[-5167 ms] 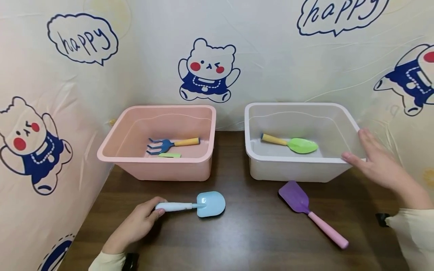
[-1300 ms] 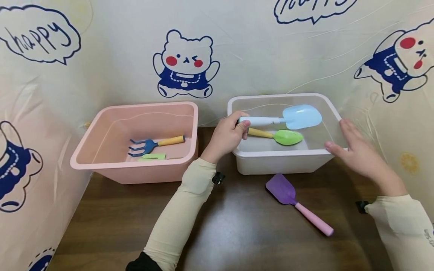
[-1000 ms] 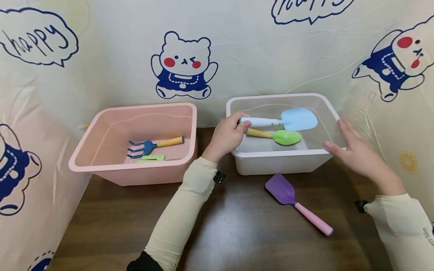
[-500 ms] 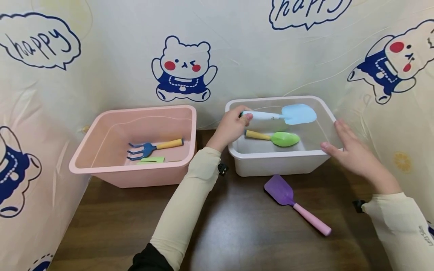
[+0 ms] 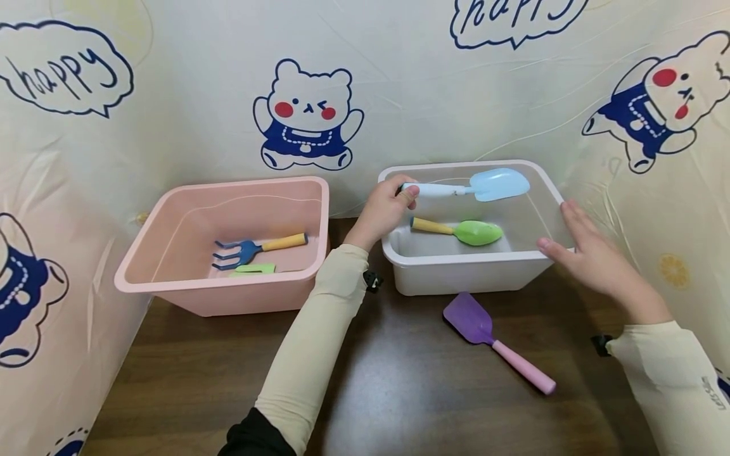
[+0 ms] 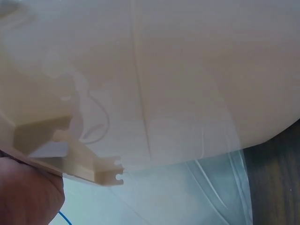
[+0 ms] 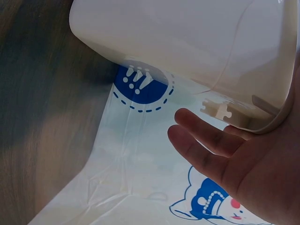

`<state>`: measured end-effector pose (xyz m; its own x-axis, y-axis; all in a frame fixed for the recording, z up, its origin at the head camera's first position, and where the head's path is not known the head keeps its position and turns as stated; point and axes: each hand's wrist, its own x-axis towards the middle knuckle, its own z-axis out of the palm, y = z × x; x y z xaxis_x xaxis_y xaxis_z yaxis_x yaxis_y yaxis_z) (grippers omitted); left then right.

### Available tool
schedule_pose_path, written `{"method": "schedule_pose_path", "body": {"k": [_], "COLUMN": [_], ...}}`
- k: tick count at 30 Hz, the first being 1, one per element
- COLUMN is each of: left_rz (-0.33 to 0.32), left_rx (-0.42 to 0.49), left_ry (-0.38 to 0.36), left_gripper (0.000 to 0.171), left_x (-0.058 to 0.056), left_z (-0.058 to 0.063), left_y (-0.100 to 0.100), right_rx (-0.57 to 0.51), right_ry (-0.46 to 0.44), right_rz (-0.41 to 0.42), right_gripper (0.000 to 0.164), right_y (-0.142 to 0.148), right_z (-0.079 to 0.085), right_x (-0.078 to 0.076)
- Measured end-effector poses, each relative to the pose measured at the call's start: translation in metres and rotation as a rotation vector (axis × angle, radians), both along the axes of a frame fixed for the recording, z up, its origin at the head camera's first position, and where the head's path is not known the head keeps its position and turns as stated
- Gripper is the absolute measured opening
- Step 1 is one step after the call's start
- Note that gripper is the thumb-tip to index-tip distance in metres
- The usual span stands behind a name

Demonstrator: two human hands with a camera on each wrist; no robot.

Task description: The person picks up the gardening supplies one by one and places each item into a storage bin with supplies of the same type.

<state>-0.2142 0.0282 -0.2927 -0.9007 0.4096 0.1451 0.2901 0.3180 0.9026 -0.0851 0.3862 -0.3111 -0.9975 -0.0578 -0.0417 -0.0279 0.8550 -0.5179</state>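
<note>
In the head view my left hand grips the end of a light blue toy shovel by its pale handle. The shovel lies level over the back part of the white bin, blade to the right. Below it, inside that bin, is a green trowel with a yellow handle. My right hand rests at the bin's right rim, thumb over the front corner and fingers extended along the side. In the right wrist view these fingers reach under the rim, outside the wall. The left wrist view mostly shows the bin's outer wall.
A pink bin stands to the left, holding a blue rake with a yellow handle and a small light green piece. On the brown table, before the white bin, lies a purple spatula-like shovel with a pink handle.
My left hand has carried the blue shovel from above the front of the table to over the white bin, lately lifting it slightly. My right hand has stayed at the rim.
</note>
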Motion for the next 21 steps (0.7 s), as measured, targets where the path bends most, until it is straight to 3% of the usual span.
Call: {"method": "schedule_pose_path", "body": {"k": [13,19,21], "left_rz": [-0.027,-0.065,-0.057], "left_rx": [-0.050,-0.092,-0.079], "left_ry": [-0.001,-0.110,-0.142], "left_gripper": [0.028,0.079,0.085], "left_x": [-0.0004,0.0007,0.0006], "left_z": [0.0006,0.0039,0.0020], "left_y": [0.0030,0.0038,0.0026], "right_rx": [-0.019,-0.025,-0.025], "right_ry": [0.031,0.025,0.030], "right_rz": [0.012,0.009,0.010], "right_gripper": [0.090,0.090,0.090], "right_y": [-0.0006,-0.0008,-0.0013], "right_z": [0.0001,-0.0001,-0.0006], "right_x": [-0.0010,-0.0002,-0.0002]}}
